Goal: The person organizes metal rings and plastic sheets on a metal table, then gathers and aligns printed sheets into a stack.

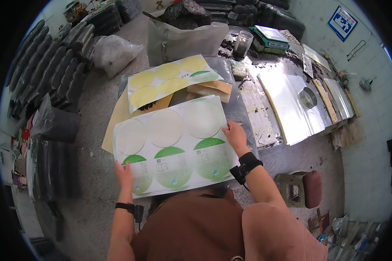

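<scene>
A large white sheet of round labels (174,145) lies tilted in front of me. Its upper row is of plain pale circles and its lower row of green printed ones; more sheet edges seem to show beneath. My left hand (124,175) is closed on its left edge near the lower corner. At the right edge, higher up, my right hand (235,135) pinches the sheet between thumb and fingers. Just beyond lies a second label sheet (170,80) with yellow circles and one green one, partly over brown paper (117,115) and a tan packet (211,89).
A worktable (265,89) on the right bears a green scale (271,39), a clear jar (243,45), metal sheeting (287,102) and a metal ring (308,98). Stacked black bags (48,65) stand left. A grey sack (178,41) rises beyond the sheets; a stool (298,189) is at right.
</scene>
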{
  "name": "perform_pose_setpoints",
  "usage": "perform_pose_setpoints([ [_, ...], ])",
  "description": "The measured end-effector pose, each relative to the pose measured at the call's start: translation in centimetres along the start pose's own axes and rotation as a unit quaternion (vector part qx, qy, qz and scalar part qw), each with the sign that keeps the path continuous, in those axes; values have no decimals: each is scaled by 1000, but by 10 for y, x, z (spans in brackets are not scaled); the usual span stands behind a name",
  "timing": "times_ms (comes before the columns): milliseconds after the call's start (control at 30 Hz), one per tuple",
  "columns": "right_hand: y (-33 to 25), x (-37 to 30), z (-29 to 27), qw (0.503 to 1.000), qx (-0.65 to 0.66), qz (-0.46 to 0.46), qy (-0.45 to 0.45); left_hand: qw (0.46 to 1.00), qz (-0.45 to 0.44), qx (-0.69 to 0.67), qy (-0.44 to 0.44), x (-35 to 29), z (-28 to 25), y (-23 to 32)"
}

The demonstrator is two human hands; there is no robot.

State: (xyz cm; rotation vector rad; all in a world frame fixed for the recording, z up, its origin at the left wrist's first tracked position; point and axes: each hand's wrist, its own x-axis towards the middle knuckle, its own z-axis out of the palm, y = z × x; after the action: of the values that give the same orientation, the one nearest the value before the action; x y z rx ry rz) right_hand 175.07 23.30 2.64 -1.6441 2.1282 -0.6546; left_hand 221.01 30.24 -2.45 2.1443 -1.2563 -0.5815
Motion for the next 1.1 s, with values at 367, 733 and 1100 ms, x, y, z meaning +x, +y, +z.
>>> perform_pose_setpoints([
  [367, 43, -42, 19, 979, 122, 107, -121, 988, -99, -107, -57, 23, -6, -32],
  [733, 16, -56, 6, 968, 214, 111, -67, 974, -118, -188, -34, 14, -15, -15],
  [1100, 23, -61, 3, 956, 267, 109, -53, 968, -109, -212, -78, 15, -23, -15],
])
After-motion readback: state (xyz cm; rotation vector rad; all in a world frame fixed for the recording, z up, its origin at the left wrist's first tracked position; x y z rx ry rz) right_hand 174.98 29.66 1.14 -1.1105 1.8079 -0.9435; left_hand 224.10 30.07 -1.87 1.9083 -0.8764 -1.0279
